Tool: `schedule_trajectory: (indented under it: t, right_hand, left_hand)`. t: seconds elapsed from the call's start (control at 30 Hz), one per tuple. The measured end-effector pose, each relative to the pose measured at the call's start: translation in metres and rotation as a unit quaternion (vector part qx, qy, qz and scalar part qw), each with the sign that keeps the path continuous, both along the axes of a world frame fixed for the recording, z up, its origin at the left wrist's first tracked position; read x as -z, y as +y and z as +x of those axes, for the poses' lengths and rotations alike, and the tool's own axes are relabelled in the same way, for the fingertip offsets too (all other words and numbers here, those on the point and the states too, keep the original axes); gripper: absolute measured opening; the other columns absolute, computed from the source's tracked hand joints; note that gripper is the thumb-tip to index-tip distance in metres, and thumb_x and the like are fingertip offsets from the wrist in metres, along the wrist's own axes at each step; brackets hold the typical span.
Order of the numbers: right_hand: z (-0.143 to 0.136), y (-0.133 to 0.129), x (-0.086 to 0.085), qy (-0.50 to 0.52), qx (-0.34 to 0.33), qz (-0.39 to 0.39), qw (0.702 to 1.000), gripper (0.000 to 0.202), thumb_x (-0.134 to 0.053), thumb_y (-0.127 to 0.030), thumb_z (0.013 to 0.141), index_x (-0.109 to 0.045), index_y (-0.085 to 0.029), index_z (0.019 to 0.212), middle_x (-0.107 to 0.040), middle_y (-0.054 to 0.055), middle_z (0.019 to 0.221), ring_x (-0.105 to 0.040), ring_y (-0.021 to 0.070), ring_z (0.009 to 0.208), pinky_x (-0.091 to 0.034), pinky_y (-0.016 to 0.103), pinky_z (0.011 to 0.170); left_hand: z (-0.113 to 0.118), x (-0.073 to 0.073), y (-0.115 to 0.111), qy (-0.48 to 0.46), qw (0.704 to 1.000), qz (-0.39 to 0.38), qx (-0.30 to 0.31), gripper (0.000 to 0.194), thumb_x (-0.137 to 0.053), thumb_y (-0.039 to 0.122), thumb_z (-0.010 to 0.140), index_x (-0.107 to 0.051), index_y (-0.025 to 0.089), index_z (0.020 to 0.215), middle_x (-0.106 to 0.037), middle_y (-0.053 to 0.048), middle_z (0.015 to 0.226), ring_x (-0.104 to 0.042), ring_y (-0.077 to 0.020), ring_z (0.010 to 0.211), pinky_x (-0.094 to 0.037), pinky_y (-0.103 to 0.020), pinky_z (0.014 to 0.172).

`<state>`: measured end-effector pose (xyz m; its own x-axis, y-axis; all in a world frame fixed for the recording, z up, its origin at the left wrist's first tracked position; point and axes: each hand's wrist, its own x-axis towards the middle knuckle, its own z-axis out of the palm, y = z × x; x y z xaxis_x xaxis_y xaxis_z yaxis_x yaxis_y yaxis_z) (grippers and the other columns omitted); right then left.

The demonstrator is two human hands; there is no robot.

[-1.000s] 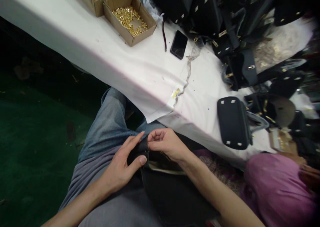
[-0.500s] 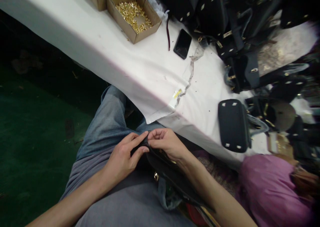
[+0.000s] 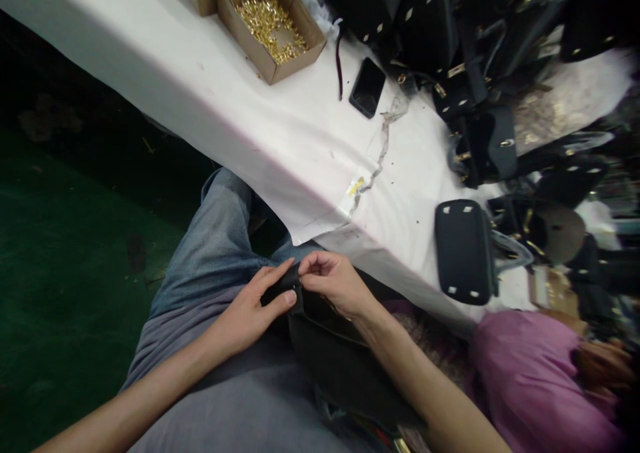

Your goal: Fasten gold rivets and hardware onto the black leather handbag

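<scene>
On my lap lies a black handbag [image 3: 345, 360], its body running down beneath my right forearm. My left hand [image 3: 255, 310] grips the bag's upper edge, thumb on the near side and fingers on the far side. Against that same edge, my right hand [image 3: 327, 280] is pinched with curled fingers; whatever small piece may sit between its fingertips is hidden. A small bright spot shows on the black edge between the two hands. Part of the bag's opening is visible below my right hand.
A white-covered table [image 3: 300, 146] stands ahead. On it are a cardboard box [image 3: 295, 66] of small gold metal pieces, a black phone [image 3: 367, 88], a black bag [image 3: 463, 252] and a heap of black bags [image 3: 485, 133]. A person in a pink top [image 3: 535, 373] is at the right.
The bag has turned in my hands, so more of its plain black side shows and the gold ring is out of sight. My left thumb and fingers are spread a little wider.
</scene>
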<state>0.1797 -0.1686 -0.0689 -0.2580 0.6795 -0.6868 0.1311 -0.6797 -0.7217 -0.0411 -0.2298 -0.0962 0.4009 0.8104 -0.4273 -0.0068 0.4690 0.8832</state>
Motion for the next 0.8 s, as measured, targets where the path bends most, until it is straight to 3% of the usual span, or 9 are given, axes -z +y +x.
schedule_trajectory:
  t: [0.2, 0.37, 0.57, 0.8]
  right_hand:
    - [0.003, 0.001, -0.005, -0.007, 0.0, -0.001, 1.0, 0.015, -0.091, -0.028, 0.08, -0.082, -0.019, 0.088, -0.075, 0.001, 0.083, -0.061, 0.0134, 0.071, -0.045, 0.026, 0.069]
    - [0.009, 0.002, -0.008, -0.024, -0.015, -0.031, 0.999, 0.016, -0.087, -0.03, 0.084, -0.083, -0.019, 0.096, -0.069, -0.001, 0.073, -0.051, 0.0109, 0.06, -0.037, 0.025, 0.058]
    - [0.004, 0.005, -0.007, -0.009, -0.005, -0.035, 0.999, 0.034, -0.099, -0.038, 0.074, -0.08, -0.018, 0.094, -0.075, 0.002, 0.084, -0.063, 0.0136, 0.069, -0.05, 0.028, 0.069]
    - [0.0, 0.006, -0.002, -0.018, 0.009, -0.035, 0.999, 0.038, -0.102, -0.036, 0.069, -0.076, -0.018, 0.089, -0.072, 0.0, 0.082, -0.062, 0.0124, 0.069, -0.048, 0.027, 0.068]
  left_hand:
    - [0.012, -0.001, 0.006, 0.062, 0.997, 0.023, -0.049, 0.054, -0.065, 0.041, 0.106, -0.06, 0.034, 0.159, -0.069, -0.008, 0.134, -0.063, -0.0269, 0.129, -0.046, -0.046, 0.12]
    - [0.014, -0.002, 0.009, 0.095, 0.994, 0.008, -0.056, 0.051, -0.067, 0.04, 0.104, -0.065, 0.032, 0.155, -0.07, -0.008, 0.126, -0.066, -0.0274, 0.122, -0.049, -0.046, 0.114]
    - [0.015, -0.003, 0.011, 0.098, 0.993, 0.013, -0.06, 0.052, -0.066, 0.04, 0.105, -0.064, 0.03, 0.156, -0.071, -0.008, 0.126, -0.066, -0.0274, 0.123, -0.049, -0.045, 0.114]
    - [0.014, 0.006, 0.017, 0.071, 0.996, -0.023, -0.052, 0.045, -0.071, 0.036, 0.101, -0.074, 0.03, 0.145, -0.075, -0.007, 0.124, -0.068, -0.0277, 0.119, -0.049, -0.044, 0.112]
